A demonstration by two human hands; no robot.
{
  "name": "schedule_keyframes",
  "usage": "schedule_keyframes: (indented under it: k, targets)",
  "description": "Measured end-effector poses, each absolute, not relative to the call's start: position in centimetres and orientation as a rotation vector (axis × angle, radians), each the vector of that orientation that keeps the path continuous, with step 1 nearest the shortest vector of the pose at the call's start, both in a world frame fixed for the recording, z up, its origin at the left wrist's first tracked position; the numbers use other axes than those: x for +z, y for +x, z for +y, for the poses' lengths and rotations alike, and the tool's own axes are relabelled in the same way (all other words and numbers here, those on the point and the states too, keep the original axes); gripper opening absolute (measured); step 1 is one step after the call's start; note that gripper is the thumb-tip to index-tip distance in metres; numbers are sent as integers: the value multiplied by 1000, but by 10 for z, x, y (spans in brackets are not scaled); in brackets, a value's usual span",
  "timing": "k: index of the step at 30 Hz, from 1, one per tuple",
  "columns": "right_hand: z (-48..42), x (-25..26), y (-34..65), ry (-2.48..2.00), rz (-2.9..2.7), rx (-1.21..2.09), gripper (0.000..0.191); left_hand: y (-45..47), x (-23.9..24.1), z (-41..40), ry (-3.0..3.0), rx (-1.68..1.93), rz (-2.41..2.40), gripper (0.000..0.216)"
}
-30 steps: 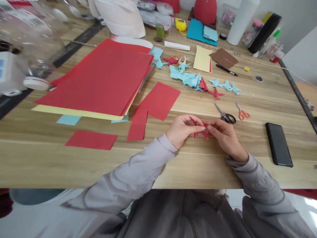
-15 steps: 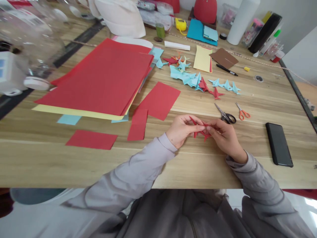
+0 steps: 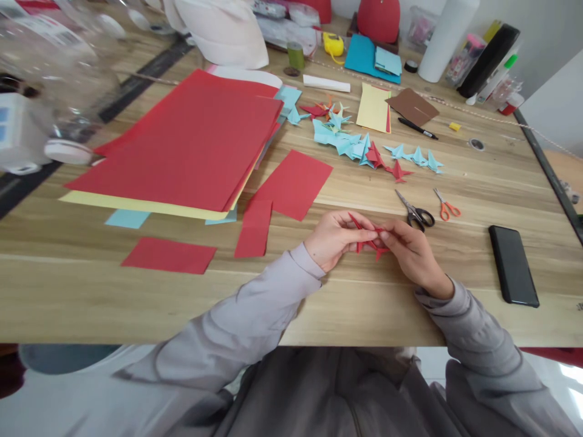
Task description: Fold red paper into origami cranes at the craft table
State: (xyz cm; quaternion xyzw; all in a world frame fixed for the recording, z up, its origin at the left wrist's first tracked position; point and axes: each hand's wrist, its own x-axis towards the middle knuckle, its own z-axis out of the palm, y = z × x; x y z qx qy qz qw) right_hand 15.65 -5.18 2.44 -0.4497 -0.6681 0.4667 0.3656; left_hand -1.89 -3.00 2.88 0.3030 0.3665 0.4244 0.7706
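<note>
Both hands meet above the table's front part around a folded piece of red paper, a red origami crane (image 3: 368,244) by its narrow points. My left hand (image 3: 334,238) pinches it between thumb and fingers. From the other side my right hand (image 3: 412,250) also pinches it, thumb tip close to the left thumb. Fingers cover much of the paper. Beyond my hands lie linked red and light-blue paper cranes (image 3: 350,145), with a smaller light-blue row (image 3: 416,156) to their right. Black-handled scissors (image 3: 415,213) lie just past my right hand, next to orange-handled scissors (image 3: 446,206).
Large red sheets (image 3: 186,139) are stacked at the left, with cut red pieces (image 3: 168,255) in front. A black phone (image 3: 513,265) lies at the right. Farther back are a black pen (image 3: 418,128), brown paper (image 3: 412,107), a yellow tape measure (image 3: 333,44) and plastic bottles (image 3: 50,67).
</note>
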Motion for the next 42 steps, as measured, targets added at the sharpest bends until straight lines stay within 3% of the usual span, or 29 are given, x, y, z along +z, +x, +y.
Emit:
schedule_keyframes:
  k: [16,24,29,34,42]
  targets:
    - [-53,31,154,-1255,-1832,930,19,-17,28,-29,693,944,897,23]
    - [-53,30,155,-1263,-1711,1058,29,-17,31,-30,660,923,891,24]
    - [-52,32,156,-1333,-1648,969,35,-17,33,-29,619,952,871,19]
    - [-53,31,153,-1293,-1751,814,17,-18,34,-28,534,1004,833,8]
    - [-52,29,150,-1258,-1886,578,3,-17,29,-29,543,1005,781,14]
